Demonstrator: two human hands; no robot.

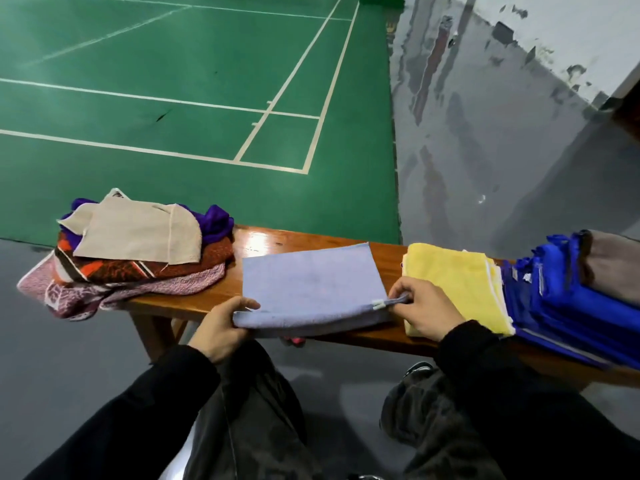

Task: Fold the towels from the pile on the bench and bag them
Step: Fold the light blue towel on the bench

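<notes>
I find the lavender towel [311,289] lying flat on the wooden bench [388,258], between the unfolded pile [138,254] at my left and the folded yellow towel [457,285] at my right. My left hand [221,327] grips the near-left corner, thumb on top. My right hand [426,310] pinches the near-right corner beside the white tag [379,304]. The near edge overhangs the bench slightly. In my judgement a fold is in hand. To do it well, I should lift both corners level, carry them to the far edge, match corners squarely, then press the crease flat. The blue bag [568,299] waits at the far right, touching the yellow towel.
</notes>
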